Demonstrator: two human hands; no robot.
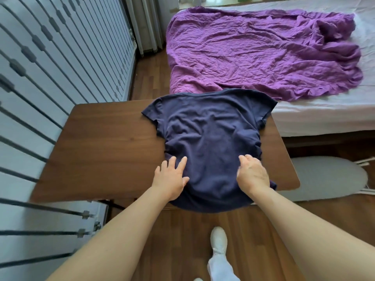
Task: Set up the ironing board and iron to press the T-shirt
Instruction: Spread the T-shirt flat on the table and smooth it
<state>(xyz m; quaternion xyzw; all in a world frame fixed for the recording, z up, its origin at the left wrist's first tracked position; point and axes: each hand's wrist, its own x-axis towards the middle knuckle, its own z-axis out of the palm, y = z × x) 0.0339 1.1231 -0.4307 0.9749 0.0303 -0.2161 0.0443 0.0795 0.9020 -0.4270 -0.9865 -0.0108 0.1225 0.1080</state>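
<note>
A: Although the job calls for an ironing board, the T-shirt [211,138] is lying on the brown table [105,142] beside the bed [316,116], and the board [328,177] itself lies flat on the floor to the right, partly tucked under the table's edge.

B: What are the hands doing?

A: Both rest on the lower part of the shirt. The left hand [171,177] lies flat, fingers spread wide, holding nothing. The right hand [252,175] sits palm down with fingers curled a little; I cannot tell whether it has pinched any cloth.

B: Which way does the shirt point?

A: Its long axis runs straight away from the person. The neck and sleeves are at the far end, toward the purple sheet [263,53]; the hem hangs over the near table edge.

B: What could go wrong?

A: I'd judge the hanging hem the main risk: if the hands lift off or drag toward the body, the cloth's own weight could pull the shirt off onto the wooden floor [182,240]. It is also creased around the waist, so pressing down may only set folds. And no iron is in view, so pressing straight on the table might mark the wood.
</note>
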